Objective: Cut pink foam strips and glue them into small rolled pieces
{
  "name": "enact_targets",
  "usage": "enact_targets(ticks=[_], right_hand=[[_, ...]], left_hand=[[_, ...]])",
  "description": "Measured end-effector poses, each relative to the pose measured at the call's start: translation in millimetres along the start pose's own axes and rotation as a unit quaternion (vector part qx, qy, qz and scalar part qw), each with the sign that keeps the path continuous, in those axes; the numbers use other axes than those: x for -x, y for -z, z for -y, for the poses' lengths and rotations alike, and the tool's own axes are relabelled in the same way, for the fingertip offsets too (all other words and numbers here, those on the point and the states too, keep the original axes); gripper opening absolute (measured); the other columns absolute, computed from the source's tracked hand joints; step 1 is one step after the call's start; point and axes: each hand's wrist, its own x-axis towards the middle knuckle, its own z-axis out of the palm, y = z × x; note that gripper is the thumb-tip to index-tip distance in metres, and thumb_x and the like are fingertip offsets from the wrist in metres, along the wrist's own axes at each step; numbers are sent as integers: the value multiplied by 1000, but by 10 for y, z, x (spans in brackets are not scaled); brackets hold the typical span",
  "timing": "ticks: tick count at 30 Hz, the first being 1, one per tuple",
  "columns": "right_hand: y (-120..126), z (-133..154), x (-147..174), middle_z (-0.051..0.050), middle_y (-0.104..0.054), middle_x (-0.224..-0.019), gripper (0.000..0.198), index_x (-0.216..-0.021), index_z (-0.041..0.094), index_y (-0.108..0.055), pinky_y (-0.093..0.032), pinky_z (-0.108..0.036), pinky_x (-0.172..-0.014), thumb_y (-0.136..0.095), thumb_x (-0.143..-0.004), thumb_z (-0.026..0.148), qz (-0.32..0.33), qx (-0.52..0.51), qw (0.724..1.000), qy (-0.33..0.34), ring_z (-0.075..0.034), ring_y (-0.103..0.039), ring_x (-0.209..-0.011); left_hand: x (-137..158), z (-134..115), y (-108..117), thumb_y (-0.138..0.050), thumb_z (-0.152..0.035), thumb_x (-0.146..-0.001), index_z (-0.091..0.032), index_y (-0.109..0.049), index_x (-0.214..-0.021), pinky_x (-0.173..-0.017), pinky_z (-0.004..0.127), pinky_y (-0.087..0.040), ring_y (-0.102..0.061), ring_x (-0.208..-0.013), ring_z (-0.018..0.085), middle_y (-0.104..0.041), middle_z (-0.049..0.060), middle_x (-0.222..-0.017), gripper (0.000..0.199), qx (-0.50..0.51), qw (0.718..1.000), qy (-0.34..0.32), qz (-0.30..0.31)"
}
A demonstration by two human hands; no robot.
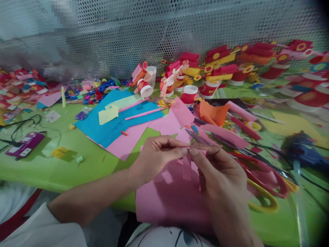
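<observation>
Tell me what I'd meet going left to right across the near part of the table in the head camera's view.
Purple power strip, yellow scrap, small pale green scrap, left hand, hanging pink paper strip, right hand, dark blue glue gun.

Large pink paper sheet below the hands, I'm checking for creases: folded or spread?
Spread; the pink sheet shows one broad surface, no fold visible.

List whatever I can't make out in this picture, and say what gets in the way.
All in the head view:
Upper end of the pink strip: hidden by the fingers of the left hand and right hand.
Dark blue tool at right: details blurred.
Red cups at far right: blurred, partly cut off by the right edge.
Markings on the purple box: too small to read.
</observation>
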Motion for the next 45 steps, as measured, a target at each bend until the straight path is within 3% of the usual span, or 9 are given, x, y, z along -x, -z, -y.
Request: enact_targets(ticks=[8,14,21,23,28,31,34,39,45], right_hand=[[-61,94,4,0,-73,-91,28,-92,24,-73,-57,-20,-73,-92,-72,25,-7,-18,1000,-16,-12,-69,-81],[-30,45,-17,3,-74,-85,34,-94,25,-74,-55,-15,-67,-94,-67,20,29,-50,997,-48,-10,-70,-77],[-60,80,-44,2,-76,-81,46,-95,25,-77,-57,-17,-71,-98,-55,14,82,-105,983,-128,-11,-69,-74],[-73,106,-50,2,-76,-80,41,-93,26,-78,-58,-19,-68,-98,-58,20,69,-110,982,-139,-11,-70,-71],[-94,117,-85,-1,-78,-85,28,-84,23,-82,-60,-21,-62,-93,-65,40,-5,-162,975,-150,-13,-70,-68],[-102,93,-70,-1,-78,-83,35,-91,24,-82,-60,-24,-62,-96,-60,30,59,-121,977,-168,-14,-71,-65],[-112,73,-24,-3,-80,-94,42,-101,26,-79,-62,-30,-75,-96,-62,28,110,-64,983,-134,-20,-74,-80],[-103,60,13,-1,-78,-92,39,-99,28,-78,-59,-32,-72,-95,-66,36,22,16,998,-52,-20,-72,-79],[-102,110,27,-2,-76,-87,23,-90,27,-79,-59,-35,-72,-88,-76,43,27,7,999,-34,-21,-70,-77]], left_hand=[[-21,-14,29,-80,-18,-77,-17,-81,-80,-70,25,-56,-67,-71,12,-75,3,-76,3,-39,999,6,-1],[-134,-100,233,-84,-29,-80,-16,-80,-89,-73,26,-58,-71,-74,15,-77,5,-80,16,-125,987,17,99],[-184,-277,329,-80,-20,-84,-16,-80,-102,-74,27,-61,-74,-77,15,-78,7,-90,19,-153,965,53,205],[-173,-269,292,-81,-21,-83,-16,-80,-99,-74,27,-62,-75,-75,15,-78,6,-88,17,-145,972,43,179],[-143,-112,155,-87,-27,-78,-15,-78,-88,-73,25,-63,-74,-70,13,-76,2,-78,18,-42,999,-21,4],[-121,-27,94,-88,-30,-77,-16,-77,-91,-75,26,-63,-75,-70,14,-76,1,-76,23,3,997,-37,-65],[-73,12,33,-88,-33,-77,-16,-76,-95,-77,28,-63,-76,-74,16,-77,2,-79,28,6,994,-49,-94],[24,49,-68,-85,-32,-80,-18,-73,-97,-81,28,-62,-75,-83,16,-78,3,-88,25,-34,990,-77,-110],[71,50,-104,-78,-28,-85,-18,-72,-99,-75,27,-64,-73,-82,16,-76,4,-92,18,-63,991,-75,-96]])
